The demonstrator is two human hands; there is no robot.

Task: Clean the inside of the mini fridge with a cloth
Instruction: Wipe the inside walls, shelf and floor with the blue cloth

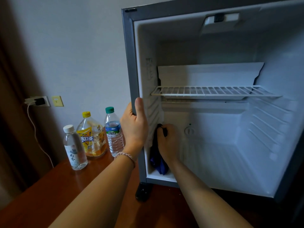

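Mini fridge [130,63], one, filling the right of the frame; grey metal casing, smooth white moulded plastic lining with ribbed side walls, door open or out of view; it stands on a black foot on a glossy reddish-brown wooden tabletop [54,183]. Wire shelf [213,92], one, white coated rods, set level across the middle of the cavity. Round dial [189,131], one, on the lower back wall. Cloth [158,160], one, dark blue, soft and crumpled, hanging against the lower left inner wall of the fridge, its tail reaching the floor of the cavity. Right hand [166,142], inside the fridge at lower centre, fingers curled round the top of the cloth and pressing it to the wall. Left hand [134,127], wrapped round the front left edge of the casing, thumb upright on the frame; a pale braided bracelet [125,156] on its wrist. Bottles, three, clear plastic, upright at centre left on the tabletop: white-capped bottle [74,148]; yellow-capped tea bottle [92,135], squat, amber liquid low inside; green-capped water bottle [113,132], ridged. Wall socket [41,101], one, left of frame, with a plug and a white cable trailing down; a yellow plate [57,101] just beside it.
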